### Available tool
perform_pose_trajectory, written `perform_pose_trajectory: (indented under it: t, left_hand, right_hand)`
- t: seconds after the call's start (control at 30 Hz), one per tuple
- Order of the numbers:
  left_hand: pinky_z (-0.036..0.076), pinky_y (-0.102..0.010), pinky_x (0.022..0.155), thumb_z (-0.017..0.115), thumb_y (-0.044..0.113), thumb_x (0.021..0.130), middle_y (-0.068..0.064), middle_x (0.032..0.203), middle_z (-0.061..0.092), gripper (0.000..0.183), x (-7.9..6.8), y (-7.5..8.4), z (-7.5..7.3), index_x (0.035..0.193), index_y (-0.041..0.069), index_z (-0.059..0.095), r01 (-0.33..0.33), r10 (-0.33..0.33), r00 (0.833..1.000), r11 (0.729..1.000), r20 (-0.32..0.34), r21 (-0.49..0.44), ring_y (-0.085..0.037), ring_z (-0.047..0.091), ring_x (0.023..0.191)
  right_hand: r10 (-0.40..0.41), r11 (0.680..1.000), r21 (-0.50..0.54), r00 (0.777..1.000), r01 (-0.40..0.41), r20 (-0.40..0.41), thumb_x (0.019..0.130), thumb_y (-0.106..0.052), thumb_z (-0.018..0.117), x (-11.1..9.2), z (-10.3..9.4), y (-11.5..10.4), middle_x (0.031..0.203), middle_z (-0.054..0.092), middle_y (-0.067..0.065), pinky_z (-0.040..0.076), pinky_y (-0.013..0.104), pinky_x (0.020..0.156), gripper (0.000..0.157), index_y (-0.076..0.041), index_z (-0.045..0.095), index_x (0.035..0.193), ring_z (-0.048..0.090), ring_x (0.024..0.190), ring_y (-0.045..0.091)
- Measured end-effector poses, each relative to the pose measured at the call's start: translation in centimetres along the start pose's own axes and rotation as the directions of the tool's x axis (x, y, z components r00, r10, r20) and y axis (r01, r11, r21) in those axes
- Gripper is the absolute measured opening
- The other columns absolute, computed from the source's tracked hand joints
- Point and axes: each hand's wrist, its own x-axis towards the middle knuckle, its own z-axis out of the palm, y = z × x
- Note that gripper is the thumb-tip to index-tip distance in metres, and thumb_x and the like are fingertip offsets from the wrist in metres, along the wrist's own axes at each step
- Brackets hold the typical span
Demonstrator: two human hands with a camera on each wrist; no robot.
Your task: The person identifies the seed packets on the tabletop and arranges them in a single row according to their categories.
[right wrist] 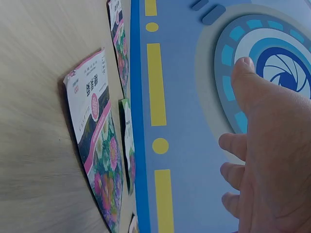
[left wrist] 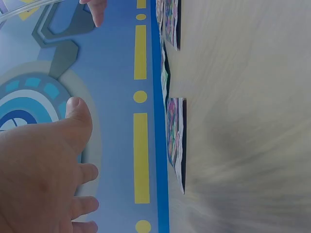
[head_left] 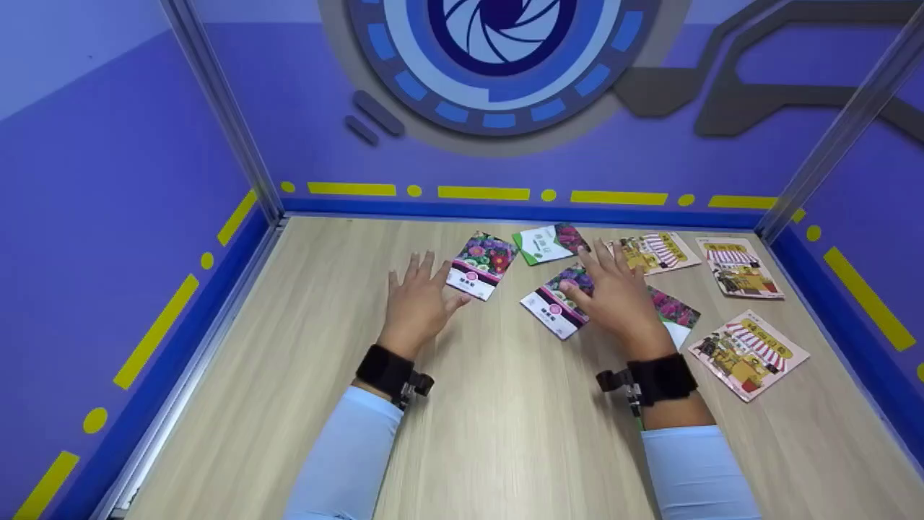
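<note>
My left hand point(head_left: 419, 303) hovers over the table with spread fingers, just left of a floral seed packet point(head_left: 481, 266) with a pink band. In the left wrist view that packet point(left wrist: 175, 141) lies flat, apart from the hand. Over on the right, my right hand point(head_left: 617, 296) is held with its fingers extended above a second floral seed packet point(head_left: 554, 309) and partly covers it. The right wrist view shows a gap between this packet point(right wrist: 99, 131) and the hand point(right wrist: 277, 145). Neither hand holds anything.
A green-and-white flower packet point(head_left: 546, 244) lies at the back; another point(head_left: 678, 310) is partly hidden beneath the right hand. Several packets with a striped awning picture point(head_left: 751, 354) lie at the right. Blue-purple panels point(head_left: 462, 159) enclose the wooden table point(head_left: 491, 440).
</note>
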Motion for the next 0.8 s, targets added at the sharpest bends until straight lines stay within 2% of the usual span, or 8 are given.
perform_pose_trajectory:
  t: [0.2, 0.37, 0.47, 0.6, 0.8]
  left_hand:
    - [0.025, -0.076, 0.137, 0.057, 0.072, 0.110, -0.022, 0.188, 0.026, 0.085, 1.3, 0.6, 0.4, 0.179, 0.026, 0.037, 0.028, -0.027, 0.999, 0.999, 0.032, -0.031, -0.048, 0.020, 0.176]
    - [0.029, -0.077, 0.135, 0.052, 0.074, 0.111, -0.025, 0.187, 0.027, 0.085, 3.2, 0.7, 1.0, 0.180, 0.028, 0.035, 0.067, -0.063, 0.995, 0.997, 0.078, -0.045, -0.053, 0.022, 0.174]
    - [0.031, -0.077, 0.134, 0.054, 0.071, 0.112, -0.027, 0.185, 0.029, 0.083, 4.4, 0.5, 1.4, 0.179, 0.025, 0.037, 0.101, -0.091, 0.991, 0.990, 0.098, -0.102, -0.054, 0.026, 0.173]
    - [0.039, -0.075, 0.130, 0.059, 0.067, 0.112, -0.027, 0.182, 0.037, 0.086, 5.8, 0.3, 2.1, 0.179, 0.018, 0.037, 0.141, -0.124, 0.986, 0.976, 0.110, -0.165, -0.054, 0.039, 0.166]
    - [0.052, -0.068, 0.120, 0.068, 0.057, 0.111, -0.028, 0.170, 0.051, 0.089, 7.3, 0.6, 3.7, 0.176, 0.005, 0.039, 0.163, -0.151, 0.986, 0.969, 0.076, -0.185, -0.049, 0.053, 0.154]
  right_hand:
    - [0.015, 1.000, -0.007, 1.000, -0.015, 0.003, 0.114, -0.065, 0.054, 0.1, 0.2, 0.0, 0.192, 0.009, 0.019, -0.002, 0.086, 0.133, 0.087, -0.017, 0.026, 0.182, -0.004, 0.178, 0.050]
    - [0.018, 1.000, -0.006, 1.000, -0.018, 0.012, 0.113, -0.072, 0.049, 0.3, 0.3, 0.2, 0.192, 0.008, 0.018, -0.003, 0.084, 0.134, 0.090, -0.018, 0.026, 0.182, -0.004, 0.178, 0.050]
    - [0.011, 1.000, -0.017, 1.000, -0.011, 0.005, 0.112, -0.076, 0.047, 0.4, 0.5, 0.4, 0.192, 0.009, 0.018, -0.001, 0.083, 0.135, 0.093, -0.017, 0.028, 0.181, -0.002, 0.178, 0.049]
    - [0.007, 1.000, -0.022, 1.000, -0.007, 0.005, 0.112, -0.073, 0.051, 0.5, 0.8, 0.4, 0.192, 0.011, 0.019, 0.002, 0.083, 0.136, 0.089, -0.016, 0.035, 0.179, 0.000, 0.178, 0.049]
    - [0.026, 0.999, -0.021, 0.998, -0.025, 0.053, 0.112, -0.069, 0.056, 0.3, 1.4, 0.0, 0.191, 0.014, 0.020, -0.003, 0.082, 0.136, 0.086, -0.018, 0.039, 0.178, 0.000, 0.178, 0.049]
